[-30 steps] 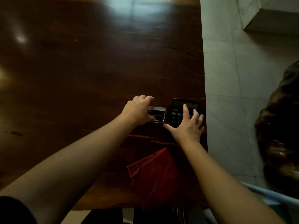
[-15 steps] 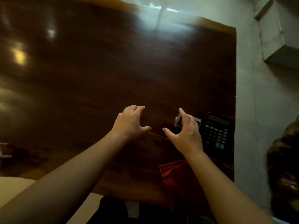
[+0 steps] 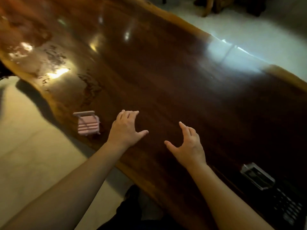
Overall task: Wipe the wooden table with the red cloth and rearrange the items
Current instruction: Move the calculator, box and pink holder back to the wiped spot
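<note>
Wooden desk fills my view, dark, glossy, throwing back lamp glare, and the red cloth is nowhere in this frame, so I can't say where it lies. What I do have: a small pink striped basket with a thin handle, sitting near the desk's left edge, just beside my left hand. That hand hovers low over the wood, fingers spread and curled, grasping nothing. My right hand hangs nearby over bare wood, also spread wide and empty, thumb out. Whether either palm touches the surface, I can't tell; the frame is blurred.

Lower right, a clear-edged rectangular case lies flat, and just beside it, at the corner, a dark calculator, partly cut off by the frame.

My read: I'm between items, likely heading for the basket. It looks light and a bit flimsy, so I'd pinch it by the handle or cup its sides, not squeeze. On this polished top it should slide easily, so lift rather than shove. The case and calculator look stiff and flat; I'd take those by the long edges. Beyond the desk, pale tiled floor on both sides.
</note>
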Motion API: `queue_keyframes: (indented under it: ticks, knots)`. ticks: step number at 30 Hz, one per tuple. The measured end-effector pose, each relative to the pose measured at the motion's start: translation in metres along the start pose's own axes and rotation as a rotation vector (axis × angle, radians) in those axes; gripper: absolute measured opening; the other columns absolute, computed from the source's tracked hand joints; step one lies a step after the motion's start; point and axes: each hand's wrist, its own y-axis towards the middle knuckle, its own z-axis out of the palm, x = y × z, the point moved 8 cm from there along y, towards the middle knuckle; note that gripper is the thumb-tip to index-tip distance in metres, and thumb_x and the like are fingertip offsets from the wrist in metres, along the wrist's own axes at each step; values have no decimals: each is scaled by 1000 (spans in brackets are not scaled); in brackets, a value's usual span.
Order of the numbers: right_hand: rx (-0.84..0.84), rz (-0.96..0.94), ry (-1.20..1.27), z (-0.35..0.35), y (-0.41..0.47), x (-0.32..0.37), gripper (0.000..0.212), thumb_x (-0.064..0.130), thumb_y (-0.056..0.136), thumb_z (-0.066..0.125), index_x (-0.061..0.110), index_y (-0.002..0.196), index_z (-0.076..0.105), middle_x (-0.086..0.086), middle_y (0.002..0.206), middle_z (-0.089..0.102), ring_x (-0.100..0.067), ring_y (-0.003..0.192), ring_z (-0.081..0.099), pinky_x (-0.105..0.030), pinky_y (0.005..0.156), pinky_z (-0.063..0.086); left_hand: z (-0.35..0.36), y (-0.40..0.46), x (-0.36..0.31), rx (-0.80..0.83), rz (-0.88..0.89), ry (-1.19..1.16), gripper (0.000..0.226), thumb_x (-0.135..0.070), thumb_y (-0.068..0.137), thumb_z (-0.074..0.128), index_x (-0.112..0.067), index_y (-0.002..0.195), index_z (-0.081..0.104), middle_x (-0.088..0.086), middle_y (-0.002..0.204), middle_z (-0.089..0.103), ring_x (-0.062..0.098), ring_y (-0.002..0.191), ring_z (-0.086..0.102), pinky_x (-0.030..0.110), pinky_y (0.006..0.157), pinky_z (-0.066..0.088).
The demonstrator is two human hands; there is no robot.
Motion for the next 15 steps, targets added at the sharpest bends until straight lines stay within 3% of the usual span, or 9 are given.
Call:
queue_keyframes:
  ticks: [5,9,15]
  knots:
    - [117,-106,-22,42,14,77,97,76,73,63,43,151,16,6,152,36,-17,136,39,-39,94,49,-44,-10,94,-182,-157,-4,84,-59,78,76,-21,145,44,9,152,45,35,149,25,51,118,25]
    - [202,-159,-38,69,17,120,96,79,71,59,49,149,12,7,154,32,-18,138,36,-40,93,49,-63,-17,149,-293,-268,34,91,-61,72,79,-23,145,41,14,153,43,40,147,24,55,117,27]
    - [303,-143,-65,94,17,150,99,76,71,64,57,147,4,6,161,18,-24,145,27,-50,100,48,-51,-5,190,-187,-381,-81,109,-71,65,78,-34,151,23,9,160,29,40,145,29,56,104,45]
